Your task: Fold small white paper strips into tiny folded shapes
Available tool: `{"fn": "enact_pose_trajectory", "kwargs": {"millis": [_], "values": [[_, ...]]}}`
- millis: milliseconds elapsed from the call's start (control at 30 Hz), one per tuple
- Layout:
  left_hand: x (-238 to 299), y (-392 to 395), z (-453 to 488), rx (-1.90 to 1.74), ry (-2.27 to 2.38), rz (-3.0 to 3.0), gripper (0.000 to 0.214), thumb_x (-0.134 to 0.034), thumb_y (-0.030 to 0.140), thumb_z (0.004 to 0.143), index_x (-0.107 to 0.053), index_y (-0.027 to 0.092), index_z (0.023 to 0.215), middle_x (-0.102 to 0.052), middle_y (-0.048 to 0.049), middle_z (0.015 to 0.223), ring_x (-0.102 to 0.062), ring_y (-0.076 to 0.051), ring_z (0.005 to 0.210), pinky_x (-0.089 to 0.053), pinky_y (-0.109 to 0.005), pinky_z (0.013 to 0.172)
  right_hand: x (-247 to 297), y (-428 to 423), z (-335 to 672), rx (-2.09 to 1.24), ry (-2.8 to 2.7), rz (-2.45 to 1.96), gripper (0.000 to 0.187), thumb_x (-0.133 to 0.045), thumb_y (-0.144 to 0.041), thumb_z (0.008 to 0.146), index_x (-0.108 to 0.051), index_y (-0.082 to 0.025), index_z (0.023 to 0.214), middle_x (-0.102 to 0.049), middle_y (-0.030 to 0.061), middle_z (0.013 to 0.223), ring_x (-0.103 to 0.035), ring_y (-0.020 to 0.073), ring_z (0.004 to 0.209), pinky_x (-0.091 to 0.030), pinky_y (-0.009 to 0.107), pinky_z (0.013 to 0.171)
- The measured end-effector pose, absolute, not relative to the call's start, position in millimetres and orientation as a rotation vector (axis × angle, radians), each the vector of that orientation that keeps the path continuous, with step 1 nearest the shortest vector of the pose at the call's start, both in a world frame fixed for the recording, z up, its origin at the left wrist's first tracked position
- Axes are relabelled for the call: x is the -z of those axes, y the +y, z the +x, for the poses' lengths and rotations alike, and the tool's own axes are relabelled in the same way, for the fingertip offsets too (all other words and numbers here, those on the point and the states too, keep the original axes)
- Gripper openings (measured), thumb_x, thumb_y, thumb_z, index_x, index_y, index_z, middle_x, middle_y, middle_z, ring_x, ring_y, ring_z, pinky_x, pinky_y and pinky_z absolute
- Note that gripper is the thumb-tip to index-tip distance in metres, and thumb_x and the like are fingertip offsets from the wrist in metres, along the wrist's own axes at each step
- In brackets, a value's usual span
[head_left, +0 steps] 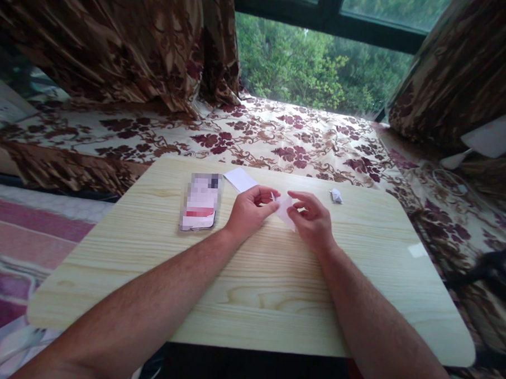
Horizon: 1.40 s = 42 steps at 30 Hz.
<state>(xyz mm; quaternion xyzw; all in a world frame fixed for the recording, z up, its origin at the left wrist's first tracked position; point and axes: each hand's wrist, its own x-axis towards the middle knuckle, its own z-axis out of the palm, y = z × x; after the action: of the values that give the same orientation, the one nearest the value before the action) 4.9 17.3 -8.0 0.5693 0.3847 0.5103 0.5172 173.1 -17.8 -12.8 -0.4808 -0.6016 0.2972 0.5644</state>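
Between my two hands is a small piece of white paper (284,209), held just above the table. My left hand (254,207) pinches its left edge between thumb and fingers. On the opposite side, my right hand (311,217) grips the paper's right edge with thumb and bent fingers. Behind my left hand lies a flat white sheet of paper (239,179), partly covered by that hand. A small folded or crumpled white paper piece (336,196) rests on the table to the right of my right hand.
A phone (200,203), its screen blurred out, lies on the light wooden table (148,274) left of my hands. Beyond the table's far edge is a ledge with flowered cloth (297,135). A white lamp (492,135) stands at the right.
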Motion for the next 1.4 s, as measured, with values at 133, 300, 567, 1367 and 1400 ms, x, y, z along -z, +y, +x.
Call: {"fn": "enact_pose_trajectory", "kwargs": {"millis": [133, 300, 567, 1367, 1400], "values": [[7, 17, 6, -1.218, 0.874, 1.274, 0.032, -0.078, 0.027, 0.068, -0.068, 0.014, 0.096, -0.073, -0.0046, 0.086, -0.064, -0.013, 0.071, -0.050, -0.026, 0.066, 9, -19, 173, -0.609, -1.553, -1.149, 0.033, -0.064, -0.015, 0.078, -0.072, -0.025, 0.108, -0.064, 0.0062, 0.114, -0.060, 0.0121, 0.078, -0.049, 0.020, 0.051], [5, 16, 6, -1.155, 0.826, 1.212, 0.037, -0.081, 0.029, 0.066, -0.066, 0.013, 0.096, -0.074, -0.0056, 0.082, -0.066, -0.015, 0.070, -0.050, -0.027, 0.066, 10, -19, 173, -0.542, -1.630, -1.152, 0.028, -0.065, -0.014, 0.077, -0.072, -0.022, 0.103, -0.068, 0.0059, 0.105, -0.063, 0.0147, 0.083, -0.052, 0.022, 0.054], [10, 17, 3, -1.072, 0.787, 1.246, 0.043, -0.083, 0.030, 0.066, -0.064, 0.014, 0.101, -0.075, -0.0089, 0.092, -0.070, -0.019, 0.079, -0.053, -0.031, 0.074, 16, -18, 172, -0.498, -1.625, -1.206, 0.012, -0.069, -0.026, 0.081, -0.072, -0.021, 0.091, -0.068, 0.0040, 0.085, -0.063, 0.0148, 0.074, -0.052, 0.025, 0.059], [12, 16, 9, -1.109, 0.778, 1.213, 0.041, -0.076, 0.018, 0.066, -0.063, 0.014, 0.105, -0.074, -0.0079, 0.100, -0.070, -0.019, 0.087, -0.054, -0.030, 0.079, 27, -14, 172, -0.719, -1.444, -1.252, 0.028, -0.054, -0.028, 0.087, -0.062, -0.020, 0.113, -0.066, -0.0014, 0.071, -0.061, 0.0118, 0.058, -0.049, 0.024, 0.055], [12, 16, 9, -1.120, 0.804, 1.214, 0.039, -0.075, 0.018, 0.066, -0.063, 0.014, 0.104, -0.074, -0.0076, 0.099, -0.069, -0.018, 0.086, -0.054, -0.030, 0.079, 28, -14, 172, -0.725, -1.452, -1.258, 0.029, -0.054, -0.028, 0.087, -0.062, -0.020, 0.113, -0.065, -0.0019, 0.069, -0.060, 0.0117, 0.057, -0.048, 0.024, 0.054]]}}
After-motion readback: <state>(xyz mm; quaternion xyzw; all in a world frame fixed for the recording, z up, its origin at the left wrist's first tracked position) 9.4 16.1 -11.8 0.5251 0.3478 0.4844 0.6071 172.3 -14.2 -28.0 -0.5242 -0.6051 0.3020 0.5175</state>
